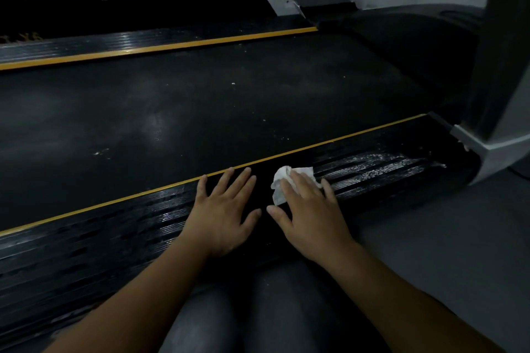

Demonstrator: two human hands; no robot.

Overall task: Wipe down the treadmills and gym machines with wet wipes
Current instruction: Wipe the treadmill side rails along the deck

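The wet wipe (pixel 282 180) lies on the near side rail (pixel 378 172) of the treadmill, under the fingers of the right hand (pixel 309 215). The right hand is flat, palm down, its fingers straight and slightly spread, and presses the wipe against the ribbed rail surface. The thumb stands apart to the left and does not touch the wipe. The visible white part shows past the fingertips and along the index-finger side of the hand; the rest is covered by the fingers.

The wipe is crumpled, so it points no clear way. Its visible part runs roughly across the rail, from the edge near the yellow strip (pixel 358 135) back toward the person. The rail's own long axis runs from lower left to upper right in the view, parallel to the running belt (pixel 200 112).

The left hand (pixel 226 209) lies flat on the same rail just beside the right hand, fingers straight and spread, holding nothing. Its fingertips reach the yellow strip.

White streaks mark the rail grooves to the right of the wipe, toward the grey upright post (pixel 502 66). The person's knees (pixel 258 309) are on the grey floor (pixel 444 238) beside the rail.
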